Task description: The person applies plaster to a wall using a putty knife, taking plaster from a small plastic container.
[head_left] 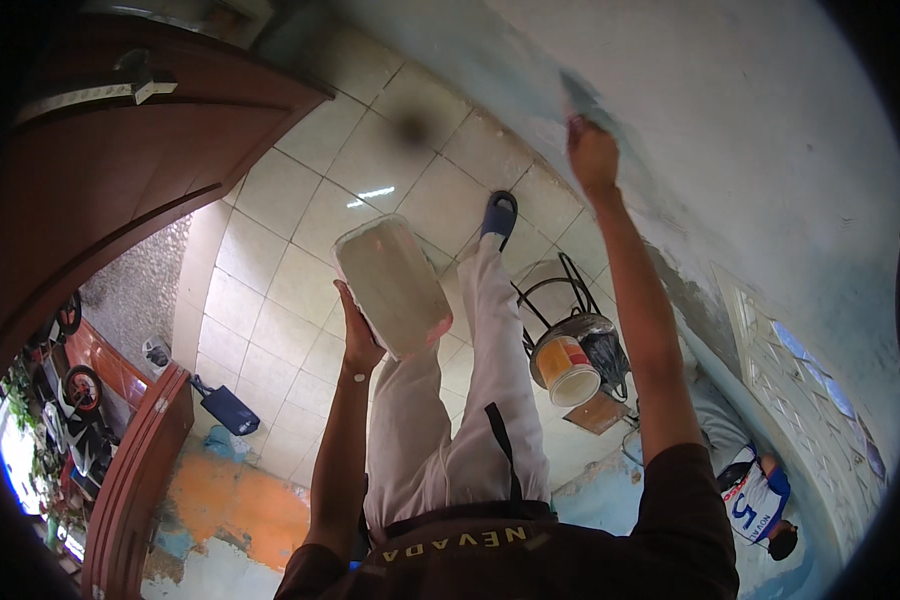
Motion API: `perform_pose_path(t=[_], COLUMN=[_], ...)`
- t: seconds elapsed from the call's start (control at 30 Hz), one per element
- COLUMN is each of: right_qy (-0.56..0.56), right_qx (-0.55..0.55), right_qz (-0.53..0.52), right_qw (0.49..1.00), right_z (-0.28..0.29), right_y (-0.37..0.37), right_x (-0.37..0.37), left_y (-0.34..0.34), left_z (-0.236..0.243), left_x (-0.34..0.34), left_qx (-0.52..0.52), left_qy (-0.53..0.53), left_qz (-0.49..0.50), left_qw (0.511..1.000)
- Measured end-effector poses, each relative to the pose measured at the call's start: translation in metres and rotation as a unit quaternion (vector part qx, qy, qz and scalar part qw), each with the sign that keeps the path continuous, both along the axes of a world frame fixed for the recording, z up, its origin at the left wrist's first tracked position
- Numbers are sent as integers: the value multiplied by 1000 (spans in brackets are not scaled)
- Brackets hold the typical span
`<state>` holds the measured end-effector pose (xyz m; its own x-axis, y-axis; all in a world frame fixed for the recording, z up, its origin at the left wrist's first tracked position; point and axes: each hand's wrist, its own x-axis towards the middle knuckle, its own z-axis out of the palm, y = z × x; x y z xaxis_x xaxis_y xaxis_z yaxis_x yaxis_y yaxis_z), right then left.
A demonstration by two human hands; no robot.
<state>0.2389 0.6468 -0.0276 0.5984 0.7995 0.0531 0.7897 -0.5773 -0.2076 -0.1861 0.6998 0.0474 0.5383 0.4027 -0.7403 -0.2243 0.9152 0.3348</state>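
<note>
My left hand (358, 338) is raised and grips the near end of a rectangular tray (392, 283) coated with pale grey plaster. My right hand (592, 155) reaches far out on a straight arm and holds a putty knife (577, 100), its blade flat against the pale blue-white wall (760, 130). Below the tray I see my white trousers and a blue sandal (499, 215) on the tiled floor (300, 200).
A paint bucket (567, 366) sits on a black metal stool (560, 285) by the wall. Another person (755, 492) in a white and blue shirt crouches at the lower right. A blue dustpan (226, 408) lies near the brown wooden door (100, 170). Motorbikes stand outside on the left.
</note>
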Motion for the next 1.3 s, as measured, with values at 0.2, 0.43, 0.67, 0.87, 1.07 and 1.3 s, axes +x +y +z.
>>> perform_pose_path(t=[0.2, 0.43, 0.67, 0.87, 1.07, 1.3], right_qy=[-33, 396, 330, 283, 393, 345], right_qx=[128, 257, 24, 42, 93, 98], right_qz=[-140, -84, 22, -1, 9, -7], right_qw=[981, 877, 943, 958, 915, 933], right_z=[46, 189, 190, 184, 199, 194], right_y=[-54, -51, 4, 8, 3, 4], right_x=[-42, -220, -261, -279, -276, -275], left_y=[14, 34, 29, 18, 15, 9], left_z=[12, -7, 24, 25, 24, 20], left_x=[6, 18, 33, 37, 34, 43], left_qx=[45, 32, 55, 93, 18, -14], left_qy=[-47, -116, -118, -125, -147, -169], left_qz=[-1, -52, -58, -96, -57, -50], left_qw=[998, 991, 990, 983, 987, 984])
